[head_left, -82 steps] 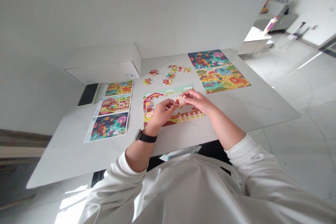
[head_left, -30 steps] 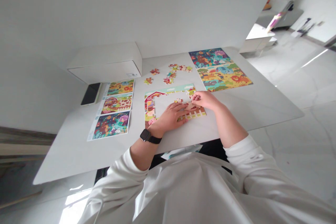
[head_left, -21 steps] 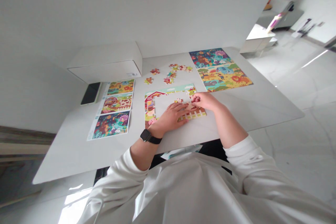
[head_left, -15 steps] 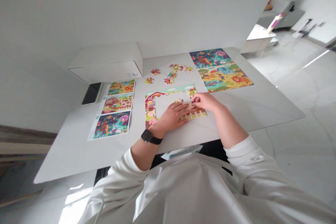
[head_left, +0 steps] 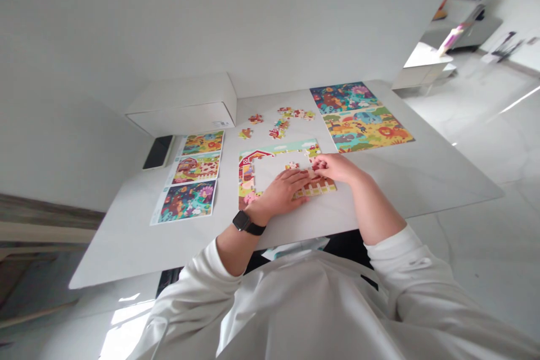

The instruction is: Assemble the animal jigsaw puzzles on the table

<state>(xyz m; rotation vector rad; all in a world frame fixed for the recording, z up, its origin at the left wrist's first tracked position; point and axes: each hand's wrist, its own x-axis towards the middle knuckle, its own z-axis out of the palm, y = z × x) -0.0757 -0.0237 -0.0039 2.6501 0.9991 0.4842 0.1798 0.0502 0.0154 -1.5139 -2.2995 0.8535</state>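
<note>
A farm-scene jigsaw puzzle (head_left: 246,179) lies on the table, its border joined around a bare middle. My left hand (head_left: 283,190) rests flat over its lower part, fingers stretched out, covering some joined pieces. At the right side of the puzzle, my right hand (head_left: 335,167) is closed, thumb and fingertips pinched on a reddish-brown puzzle piece at the inner edge. The fingers hide most of that piece, and whether it is fully seated I cannot tell. Just above my left fingertips sits a small puzzle piece (head_left: 291,165) inside the frame.
Several loose puzzle pieces (head_left: 279,129) lie beyond the puzzle. Printed picture sheets (head_left: 189,201) and a phone (head_left: 158,152) are on the left, before a white box (head_left: 181,118). Two finished-looking animal pictures (head_left: 366,126) lie at the right. A wall stands behind the table (head_left: 439,180).
The whole view has shifted slightly, so everything appears a little to the right. Both hands stay at nearly the same spots on the puzzle, the right fingers moving only slightly.
</note>
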